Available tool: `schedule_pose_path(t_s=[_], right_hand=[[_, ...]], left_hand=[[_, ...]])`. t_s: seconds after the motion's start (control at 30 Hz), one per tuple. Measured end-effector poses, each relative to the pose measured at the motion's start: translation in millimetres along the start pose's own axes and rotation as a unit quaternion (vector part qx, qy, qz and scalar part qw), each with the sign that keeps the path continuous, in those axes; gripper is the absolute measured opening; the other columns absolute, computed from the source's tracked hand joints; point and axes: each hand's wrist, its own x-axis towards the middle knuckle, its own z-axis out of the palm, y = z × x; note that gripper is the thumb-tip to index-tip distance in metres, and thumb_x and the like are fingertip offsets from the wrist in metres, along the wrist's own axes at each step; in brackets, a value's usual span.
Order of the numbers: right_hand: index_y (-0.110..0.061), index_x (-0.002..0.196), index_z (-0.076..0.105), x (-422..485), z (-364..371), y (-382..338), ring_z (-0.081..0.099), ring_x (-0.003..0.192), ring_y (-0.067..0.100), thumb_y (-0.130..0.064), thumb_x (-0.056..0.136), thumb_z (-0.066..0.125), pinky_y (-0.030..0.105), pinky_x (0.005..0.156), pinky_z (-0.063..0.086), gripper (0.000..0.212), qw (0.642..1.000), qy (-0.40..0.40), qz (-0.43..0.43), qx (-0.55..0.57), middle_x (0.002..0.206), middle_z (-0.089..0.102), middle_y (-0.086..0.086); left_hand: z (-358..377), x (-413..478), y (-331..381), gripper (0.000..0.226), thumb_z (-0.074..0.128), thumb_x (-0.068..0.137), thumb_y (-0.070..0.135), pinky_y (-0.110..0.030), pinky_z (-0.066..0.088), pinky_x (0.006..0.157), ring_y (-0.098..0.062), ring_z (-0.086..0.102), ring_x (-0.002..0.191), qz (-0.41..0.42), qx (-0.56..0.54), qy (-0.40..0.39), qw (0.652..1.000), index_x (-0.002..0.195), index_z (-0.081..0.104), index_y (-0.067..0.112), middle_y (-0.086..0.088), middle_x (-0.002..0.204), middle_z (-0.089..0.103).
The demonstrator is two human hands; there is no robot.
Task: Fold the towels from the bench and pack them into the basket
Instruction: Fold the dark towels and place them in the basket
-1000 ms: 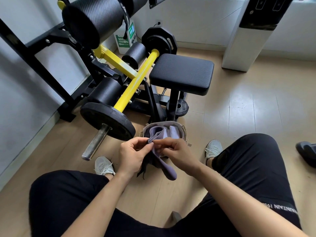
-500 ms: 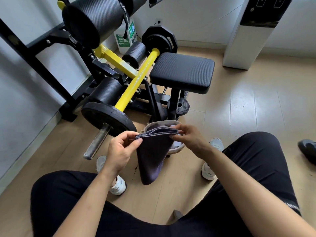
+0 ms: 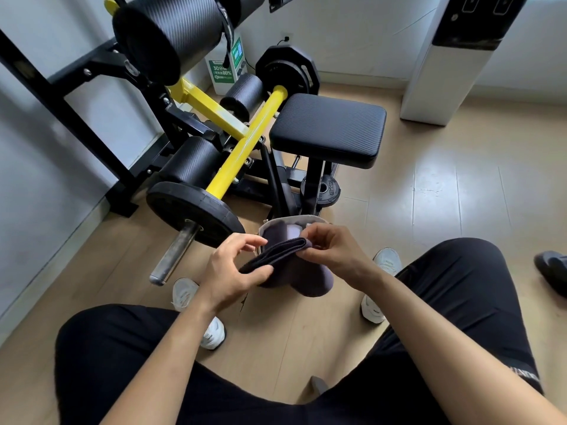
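A dark grey towel (image 3: 294, 271) hangs folded between both hands, just above the floor between my knees. My left hand (image 3: 233, 271) pinches its lower left end, with the index finger lifted. My right hand (image 3: 331, 250) pinches the folded edge at the upper right. Right behind the towel stands a small beige fabric basket (image 3: 267, 223), mostly hidden; a lighter folded towel (image 3: 291, 231) shows inside it. The black padded bench seat (image 3: 328, 130) beyond the basket carries nothing.
A black and yellow weight machine (image 3: 239, 142) with a loaded plate (image 3: 190, 213) and protruding steel bar stands to the left. A small weight plate (image 3: 325, 191) lies under the seat. A white floor unit (image 3: 441, 72) stands far right. Someone's dark shoe (image 3: 552, 271) is at the right edge.
The towel, hanging long half a second ago, is now folded shorter and held lower. My hands have come closer together, the left one dropping below the right.
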Motion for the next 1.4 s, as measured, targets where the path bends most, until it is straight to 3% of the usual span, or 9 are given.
schedule_pose_path(t_s=[0.27,0.47,0.57,0.73,0.83,1.03,1.2,1.3,1.4], right_hand=[[-0.027,0.084,0.073,-1.0,-0.5,6.5,0.059,0.079,0.012,-0.007,0.084,0.077,0.033,0.080,0.048,0.020,0.999,-0.027,0.022,-0.027,0.080,0.067,-0.008],[-0.004,0.111,0.071,2.3,-4.3,21.2,0.067,0.100,0.023,-0.005,0.085,0.075,0.046,0.099,0.052,0.026,0.990,-0.098,0.096,-0.017,0.107,0.072,0.023],[-0.004,0.103,0.073,2.6,2.9,31.8,0.065,0.086,0.010,-0.006,0.085,0.077,0.034,0.084,0.055,0.019,0.986,-0.104,0.111,-0.060,0.091,0.076,0.010],[-0.005,0.096,0.075,5.3,8.2,46.3,0.058,0.079,0.009,-0.019,0.082,0.081,0.030,0.076,0.049,0.021,0.974,-0.119,0.133,-0.138,0.085,0.071,0.018],[-0.006,0.087,0.074,5.0,4.7,57.3,0.053,0.071,0.009,-0.021,0.080,0.082,0.029,0.068,0.045,0.019,0.960,-0.117,0.151,-0.205,0.071,0.062,0.003],[-0.023,0.068,0.058,1.9,-9.4,68.4,0.049,0.065,0.010,-0.019,0.077,0.081,0.032,0.064,0.042,0.025,0.930,-0.112,0.184,-0.299,0.064,0.054,-0.007],[-0.027,0.065,0.062,-1.7,-17.3,69.4,0.049,0.062,0.007,-0.012,0.078,0.080,0.021,0.059,0.041,0.027,0.938,-0.102,0.196,-0.267,0.063,0.054,-0.010],[-0.015,0.065,0.061,0.0,-25.3,70.3,0.044,0.061,0.010,-0.010,0.077,0.080,0.028,0.059,0.036,0.023,0.946,-0.062,0.200,-0.247,0.062,0.048,-0.003],[-0.008,0.080,0.070,0.9,-32.6,60.6,0.052,0.060,0.005,-0.006,0.086,0.075,0.024,0.064,0.042,0.008,0.974,-0.005,0.192,-0.121,0.066,0.058,-0.005]], left_hand=[[31.1,7.6,7.5,0.023,0.070,0.083,0.047,-0.038,0.054,0.069,-0.006,0.065,0.076,0.047,0.032,-0.004,0.998,0.096,0.076,0.028,0.016,0.082,0.070],[25.8,9.1,11.4,0.005,0.073,0.090,0.032,-0.021,0.047,0.065,-0.003,0.060,0.068,0.065,-0.044,-0.015,0.997,0.090,0.071,0.037,0.019,0.077,0.068],[17.4,10.0,15.2,0.003,0.072,0.091,0.026,-0.016,0.045,0.067,0.000,0.059,0.068,0.052,-0.087,-0.010,0.995,0.090,0.073,0.029,0.017,0.076,0.068],[-7.8,11.6,10.9,0.007,0.067,0.094,0.020,-0.017,0.051,0.073,-0.003,0.063,0.075,0.020,-0.161,0.071,0.984,0.091,0.073,0.019,0.010,0.080,0.073],[-19.3,12.6,0.1,0.013,0.065,0.096,0.016,-0.016,0.050,0.070,-0.001,0.061,0.073,0.014,-0.150,0.113,0.982,0.089,0.072,0.024,0.015,0.077,0.072],[-35.8,18.0,-30.3,0.014,0.065,0.091,0.041,-0.027,0.047,0.073,-0.006,0.057,0.076,-0.019,-0.160,0.195,0.967,0.082,0.074,0.036,0.015,0.074,0.068],[-48.5,22.1,-47.1,0.016,0.065,0.091,0.045,-0.034,0.046,0.081,-0.011,0.058,0.082,-0.029,-0.171,0.257,0.951,0.084,0.074,0.034,0.017,0.078,0.069],[-56.5,23.6,-55.6,0.015,0.065,0.090,0.046,-0.036,0.047,0.084,-0.013,0.057,0.086,-0.058,-0.178,0.304,0.934,0.083,0.074,0.036,0.017,0.078,0.069],[-62.5,23.5,-67.4,0.020,0.064,0.092,0.042,-0.035,0.046,0.082,-0.013,0.055,0.086,-0.091,-0.171,0.347,0.917,0.086,0.072,0.025,0.010,0.080,0.065]])
